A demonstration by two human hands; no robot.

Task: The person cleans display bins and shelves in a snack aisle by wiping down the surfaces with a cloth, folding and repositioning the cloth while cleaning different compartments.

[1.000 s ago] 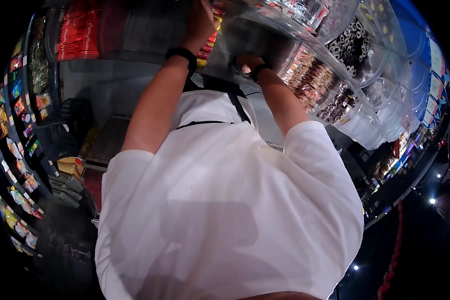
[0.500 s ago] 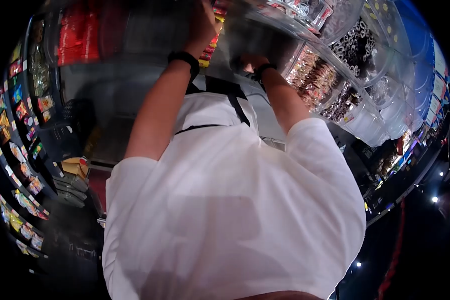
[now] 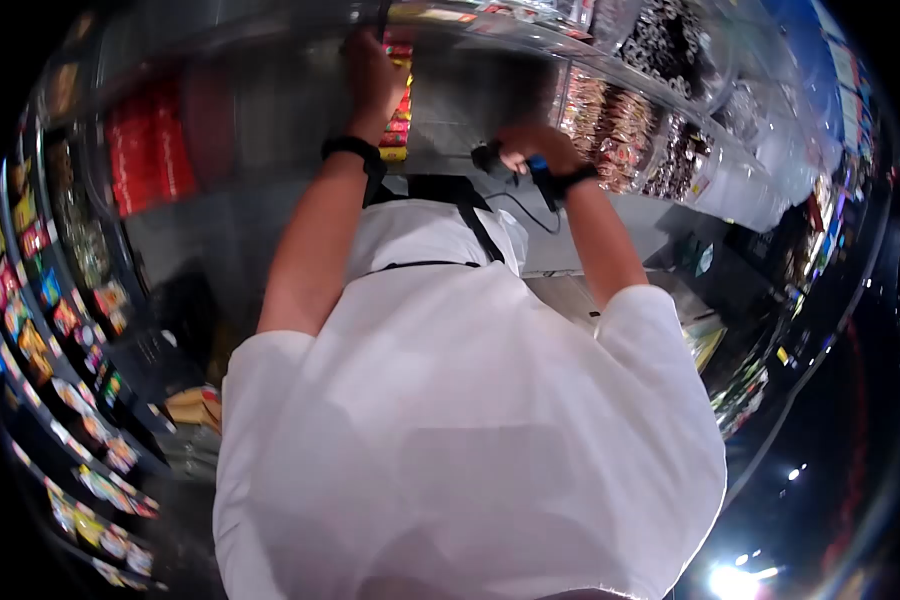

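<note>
My left hand (image 3: 372,85) is raised at the top of the view, beside a row of red and yellow packets (image 3: 398,110). Its fingers are smeared and partly hidden near the edge of a clear bin, so their grip is unclear. Lower and to the right, my right hand (image 3: 545,150) is closed around a small black handheld device (image 3: 488,158). A thin dark cable (image 3: 530,215) loops below that hand, and a spot of blue shows by its fingers. Both wrists wear black bands.
Clear bins of wrapped sweets (image 3: 610,125) stand to the right. Red packages (image 3: 150,150) hang or stand at upper left. Shelves of colourful snack packets (image 3: 70,320) run down the left side. A brown paper bag (image 3: 192,407) lies below them.
The view has shifted, and the bins sit higher at right. My right hand has moved right and slightly down, bringing the black device and its cable into sight. My left hand appears lower and further left.
</note>
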